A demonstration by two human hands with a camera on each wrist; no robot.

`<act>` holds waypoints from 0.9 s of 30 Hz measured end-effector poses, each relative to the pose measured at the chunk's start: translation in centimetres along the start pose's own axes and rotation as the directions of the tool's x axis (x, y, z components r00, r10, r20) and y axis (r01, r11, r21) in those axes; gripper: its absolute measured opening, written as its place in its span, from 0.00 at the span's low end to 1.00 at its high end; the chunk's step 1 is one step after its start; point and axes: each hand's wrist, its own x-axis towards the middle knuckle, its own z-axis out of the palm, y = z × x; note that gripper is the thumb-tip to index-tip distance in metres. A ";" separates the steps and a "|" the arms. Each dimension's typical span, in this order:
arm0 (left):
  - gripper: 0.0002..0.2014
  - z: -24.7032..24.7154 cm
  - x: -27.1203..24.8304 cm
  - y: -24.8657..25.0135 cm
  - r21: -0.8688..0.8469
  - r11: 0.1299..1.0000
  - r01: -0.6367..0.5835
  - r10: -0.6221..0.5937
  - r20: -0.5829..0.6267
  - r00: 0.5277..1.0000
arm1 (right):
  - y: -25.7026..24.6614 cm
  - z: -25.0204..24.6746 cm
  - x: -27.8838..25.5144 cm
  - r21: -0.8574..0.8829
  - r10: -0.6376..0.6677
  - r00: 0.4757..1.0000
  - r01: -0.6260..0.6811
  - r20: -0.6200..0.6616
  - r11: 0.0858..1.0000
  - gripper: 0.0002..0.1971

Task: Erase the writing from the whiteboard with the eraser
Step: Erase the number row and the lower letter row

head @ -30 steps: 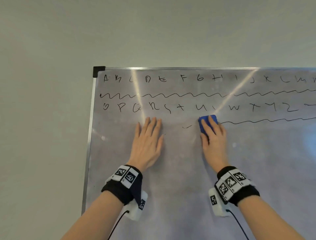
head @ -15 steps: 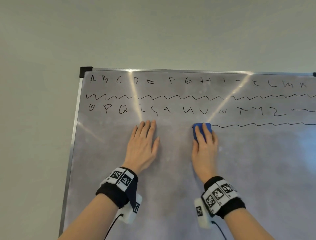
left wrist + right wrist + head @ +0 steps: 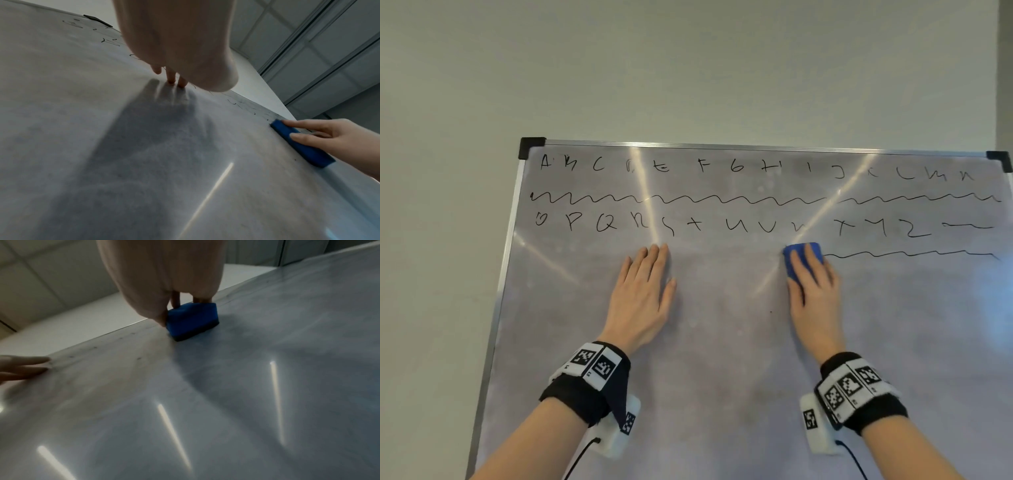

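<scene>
Right hand (image 3: 813,298) pinches the blue eraser (image 3: 796,260) flat against the whiteboard (image 3: 722,377), at the left end of the lowest wavy line (image 3: 911,254). Left hand (image 3: 642,294) lies spread, bracing the board. Best: firm even pressure, felt face flat, sweeping rightward along the line.

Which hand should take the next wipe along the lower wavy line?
Right. The right hand already grips the blue eraser at that wavy line's left end. The left hand lies flat on the whiteboard, holding nothing.
</scene>
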 end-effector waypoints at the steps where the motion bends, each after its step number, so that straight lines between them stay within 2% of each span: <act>1: 0.33 0.0 0.0 0.1 0.005 1.000 0.004 -0.004 -0.007 1.000 | 0.4 -0.3 0.2 0.013 0.105 0.994 -0.105 -0.003 0.994 0.21; 3: 0.32 0.0 0.1 0.7 0.029 1.000 0.005 -0.005 -0.021 1.000 | -0.3 0.3 0.5 0.014 0.225 0.973 -0.225 -0.046 0.974 0.21; 5: 0.31 0.2 0.2 1.8 0.052 0.999 -0.007 0.009 -0.041 0.999 | -2.6 2.0 0.1 -0.002 0.112 0.993 -0.112 -0.030 0.994 0.25; 7: 0.30 0.5 0.5 3.3 0.041 0.999 -0.035 0.038 -0.060 0.997 | -4.9 3.9 -1.1 -0.017 -0.085 0.994 0.086 0.072 0.996 0.31; 8: 0.29 0.7 0.7 4.2 0.031 0.998 -0.054 0.056 -0.057 0.997 | -5.6 4.3 -1.7 -0.007 -0.135 0.983 0.137 0.121 0.991 0.33; 10: 0.30 1.2 1.3 5.9 0.001 0.995 -0.097 0.097 -0.026 0.995 | -5.3 3.9 -1.9 0.021 -0.184 0.969 0.183 0.166 0.983 0.33; 13: 0.31 2.1 2.3 7.7 -0.029 0.989 -0.143 0.144 0.012 0.990 | -2.1 1.6 -0.7 -0.018 -0.230 0.958 0.236 0.170 0.972 0.29; 15: 0.33 2.7 2.6 8.3 -0.027 0.991 -0.134 0.135 0.040 0.990 | 1.1 -0.3 -0.1 -0.053 -0.157 0.983 0.163 0.096 0.985 0.26; 17: 0.33 3.0 2.6 8.5 -0.033 0.992 -0.123 0.124 0.042 0.991 | 3.2 -2.0 0.0 -0.038 0.035 0.999 -0.034 0.016 0.999 0.23; 19: 0.33 3.1 2.6 8.5 -0.031 0.993 -0.118 0.119 0.034 0.992 | 3.1 -2.0 0.1 -0.026 0.227 0.974 -0.227 -0.028 0.973 0.23; 20: 0.33 3.1 2.6 8.6 -0.031 0.993 -0.116 0.117 0.034 0.993 | 2.3 -1.5 0.2 -0.034 0.233 0.971 -0.235 -0.054 0.972 0.24; 21: 0.33 3.1 2.6 8.7 -0.035 0.993 -0.113 0.114 0.031 0.993 | 1.3 -0.7 0.3 -0.051 0.175 0.983 -0.178 -0.056 0.983 0.26; 23: 0.33 3.1 2.7 8.8 -0.044 0.993 -0.108 0.108 0.015 0.994 | -1.1 1.2 0.1 -0.058 0.000 0.999 0.002 0.037 0.998 0.31; 25: 0.33 3.3 2.7 8.8 -0.051 0.993 -0.103 0.103 0.009 0.995 | -2.9 2.1 -0.5 -0.037 -0.126 0.982 0.132 0.138 0.991 0.33; 27: 0.33 3.4 2.6 8.8 -0.049 0.994 -0.103 0.103 0.003 0.995 | -2.9 1.8 -0.5 -0.004 -0.209 0.963 0.212 0.172 0.977 0.34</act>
